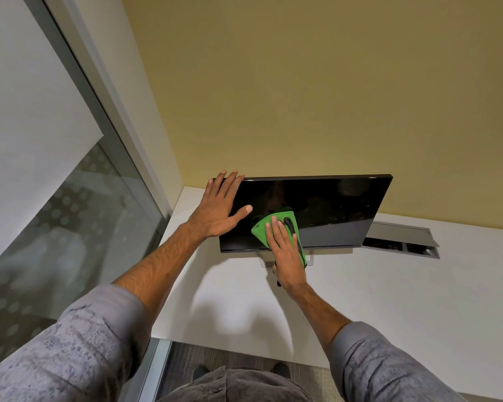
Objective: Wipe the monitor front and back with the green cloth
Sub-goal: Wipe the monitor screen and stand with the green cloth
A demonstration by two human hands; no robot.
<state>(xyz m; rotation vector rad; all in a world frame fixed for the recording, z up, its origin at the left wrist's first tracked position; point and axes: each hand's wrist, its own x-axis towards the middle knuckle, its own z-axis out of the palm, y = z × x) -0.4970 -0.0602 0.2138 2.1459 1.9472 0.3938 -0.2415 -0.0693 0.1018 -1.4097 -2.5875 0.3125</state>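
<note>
While the left hand (218,210) lies spread flat on the monitor (317,210) at its left edge, the right hand (286,250) presses the green cloth (260,227) low on the screen; unwiped glass stretches rightward along the table (389,300).

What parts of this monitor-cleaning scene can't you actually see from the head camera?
- Back of the monitor: faces the wall.
- Monitor stand: mostly hidden behind the right hand and green cloth.
- Screen's left edge: covered by the left hand.
- Desk hatch contents: too dark and small.
</note>
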